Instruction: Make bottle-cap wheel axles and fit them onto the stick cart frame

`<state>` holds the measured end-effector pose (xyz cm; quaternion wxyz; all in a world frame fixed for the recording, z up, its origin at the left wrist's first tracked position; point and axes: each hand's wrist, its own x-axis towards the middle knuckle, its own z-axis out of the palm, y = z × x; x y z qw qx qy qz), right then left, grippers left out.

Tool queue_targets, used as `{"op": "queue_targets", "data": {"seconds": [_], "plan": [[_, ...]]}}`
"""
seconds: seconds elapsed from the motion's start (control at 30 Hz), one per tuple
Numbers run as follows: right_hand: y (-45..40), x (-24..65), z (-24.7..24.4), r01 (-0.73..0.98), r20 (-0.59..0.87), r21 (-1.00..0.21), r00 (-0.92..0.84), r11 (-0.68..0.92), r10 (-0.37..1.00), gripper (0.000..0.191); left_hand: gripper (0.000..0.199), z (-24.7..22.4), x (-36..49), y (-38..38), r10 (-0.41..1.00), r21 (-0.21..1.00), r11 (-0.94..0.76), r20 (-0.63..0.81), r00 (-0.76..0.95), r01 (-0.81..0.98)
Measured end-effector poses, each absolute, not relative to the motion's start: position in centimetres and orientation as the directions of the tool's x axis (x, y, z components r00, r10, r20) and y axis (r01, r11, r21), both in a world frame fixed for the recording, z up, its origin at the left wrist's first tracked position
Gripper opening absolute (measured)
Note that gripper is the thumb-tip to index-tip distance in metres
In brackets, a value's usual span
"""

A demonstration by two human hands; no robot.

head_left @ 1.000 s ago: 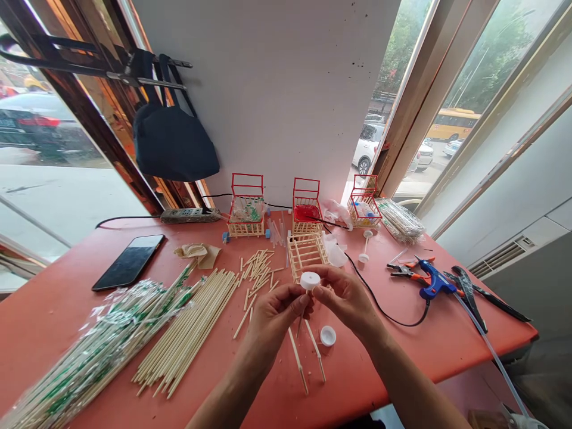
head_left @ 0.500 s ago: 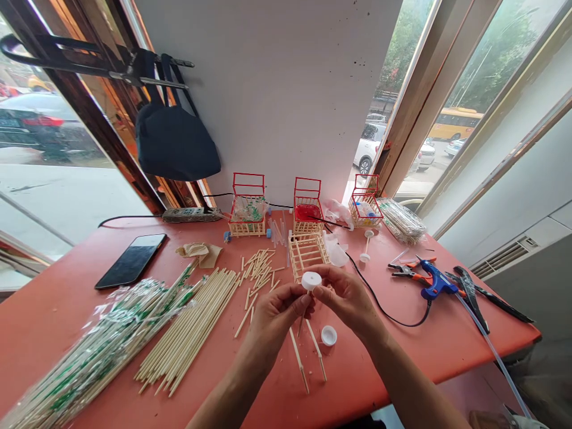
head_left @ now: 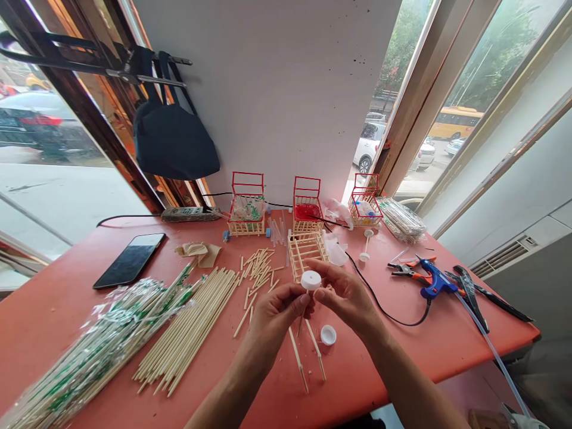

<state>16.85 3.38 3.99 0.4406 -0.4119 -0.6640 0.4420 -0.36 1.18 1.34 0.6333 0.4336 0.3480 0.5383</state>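
Note:
My left hand [head_left: 286, 307] pinches a thin wooden stick [head_left: 301, 325] topped by a white bottle cap [head_left: 311, 280] with a small hole in its middle. Beside the cap is my right hand [head_left: 346, 295], its index finger raised behind the rim and its thumb just below, the fingers apart. Another white cap [head_left: 328, 335] lies hollow side up on the table under my right hand. Below my hands, two longer sticks point toward me from a small wooden stick frame [head_left: 308, 250], which my hands partly cover.
Three stick carts with red handles, one a left cart [head_left: 247, 208], stand along the wall. Cut sticks [head_left: 257, 271], a row of long skewers [head_left: 187, 333] and bagged skewers [head_left: 102, 345] lie left, near a phone [head_left: 130, 260]. A blue glue gun [head_left: 433, 280] and pliers [head_left: 404, 271] lie right.
My right index finger has lifted off the cap's edge and the right-hand fingers have spread. The left hand keeps the stick and cap almost still.

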Motion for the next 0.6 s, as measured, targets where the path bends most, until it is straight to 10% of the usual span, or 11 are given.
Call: {"op": "queue_targets", "data": {"seconds": [0.37, 0.6], "plan": [[3.4, 15.8, 3.6, -0.135, 0.194, -0.979, -0.406, 0.152, 0.893, 0.034, 0.03, 1.6, -0.6, 1.5, 0.98, 0.908, 0.056, 0.03, 0.197, -0.416], [3.4, 16.0, 2.5, 0.03, 0.15, -0.985, -0.314, 0.168, 0.937, 0.041, 0.028, 1.5, -1.4, 1.8, 0.998, 0.892, 0.028, 0.003, 0.067, -0.452]]}}
